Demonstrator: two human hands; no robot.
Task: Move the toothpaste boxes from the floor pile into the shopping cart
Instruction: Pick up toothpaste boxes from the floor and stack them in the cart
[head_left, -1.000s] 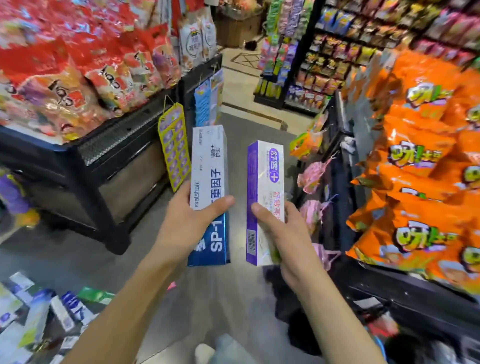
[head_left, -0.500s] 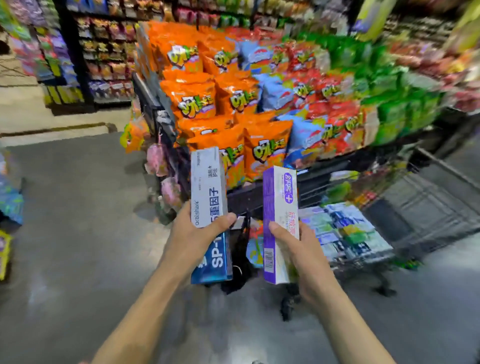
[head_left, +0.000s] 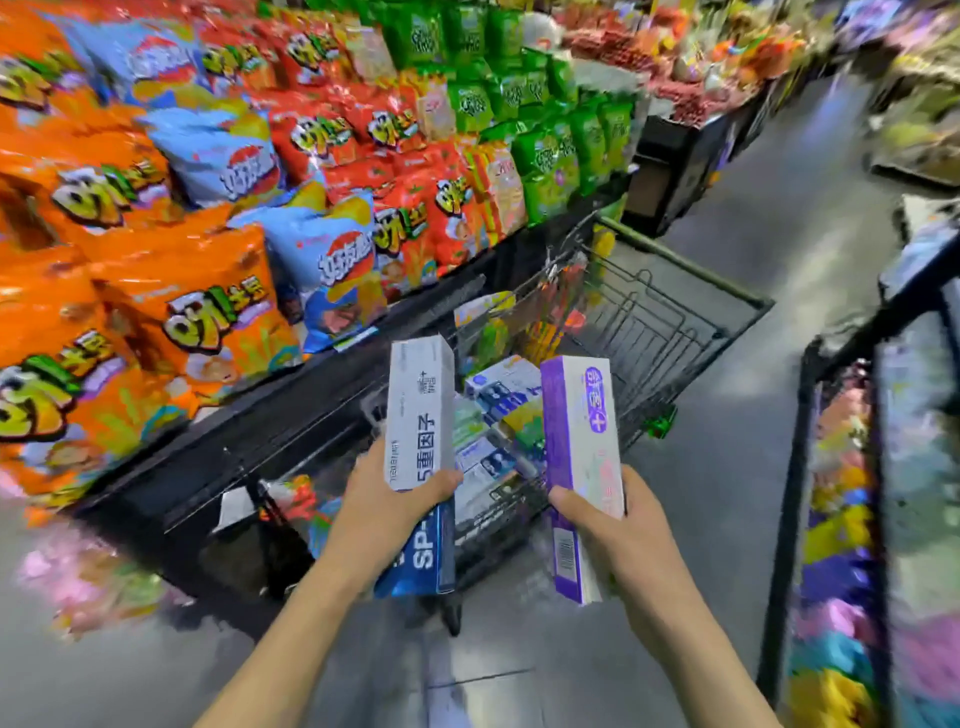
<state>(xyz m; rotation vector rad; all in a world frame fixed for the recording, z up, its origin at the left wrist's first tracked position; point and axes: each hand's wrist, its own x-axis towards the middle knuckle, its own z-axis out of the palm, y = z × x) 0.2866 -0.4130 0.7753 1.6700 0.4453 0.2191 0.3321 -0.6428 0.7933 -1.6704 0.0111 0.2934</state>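
Left hand (head_left: 387, 512) clamped round white-blue box (head_left: 421, 457); right hand (head_left: 618, 535) round purple box (head_left: 582, 467); both upright.

Bright, even store light; sharp centre, smeared edges

Overhead light lit the aisle evenly and left pale sheen on the grey floor (head_left: 769, 270), with a soft shadow under the snack shelf (head_left: 270, 447). The white and blue box (head_left: 421, 415) and purple box (head_left: 582, 441) were fairly crisp, print readable. Snack bags (head_left: 171, 312) at left and the right-hand rack (head_left: 852, 493) streaked with motion blur, and wide-angle distortion bent the lines toward the corners
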